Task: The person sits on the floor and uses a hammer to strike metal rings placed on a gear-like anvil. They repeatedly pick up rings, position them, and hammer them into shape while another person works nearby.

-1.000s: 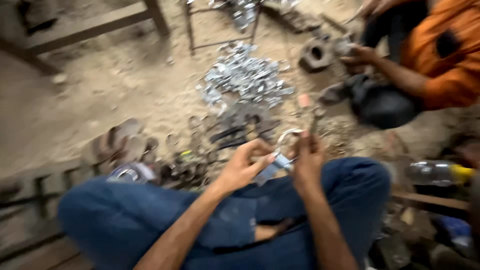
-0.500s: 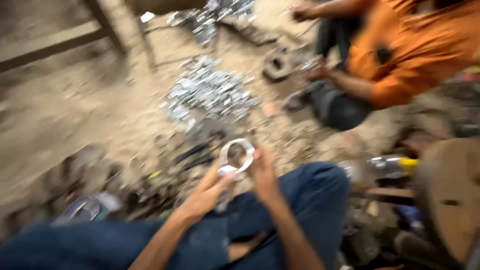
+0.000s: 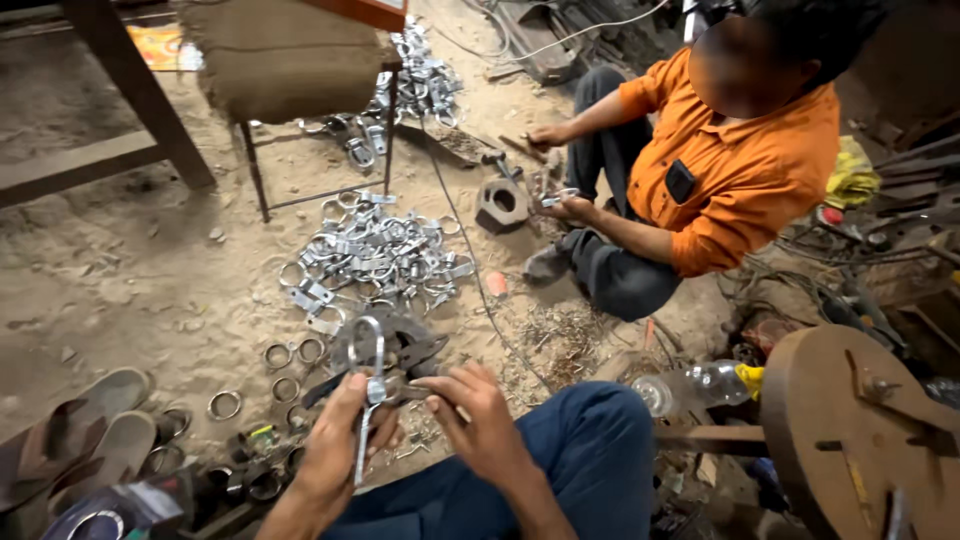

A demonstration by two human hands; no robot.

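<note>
Head view, scanning left to right. Far left, a pair of sandals (image 3: pixel 85 430) on the dirt floor (image 3: pixel 130 290), loose metal rings (image 3: pixel 225 405) just beside them. Upper left, a stool (image 3: pixel 285 60) with a sack-cloth seat on thin metal legs.

Centre, a pile of silvery clamps (image 3: pixel 375 255) on the floor, well ahead of my knees.

My left hand (image 3: pixel 335 450) is closed around the lower shank of a metal clamp (image 3: pixel 368 385), its grip pressed together on it. The clamp stands nearly upright, long axis running floor-to-camera, loop end up and away from me, straight tail pointing down past the palm.

My right hand (image 3: pixel 480 420) sits just beside it on the right, fingers pinching at the clamp's middle, where a small nut or bolt seems to be; too small to tell for sure. So the clamp lies between both hands, the left hand carrying it, the right working in from the side. Both are touching it; the left has the fuller hold.

Below, my blue trouser leg (image 3: pixel 590 450).

Right of centre, a clear plastic bottle (image 3: pixel 700 385) lying on its side. Upper right, another person in an orange shirt (image 3: pixel 745 160) sits on the floor, their hands on a small metal part near a heavy iron block (image 3: pixel 500 205). Far right, a rusty round disc (image 3: pixel 855 430).
</note>
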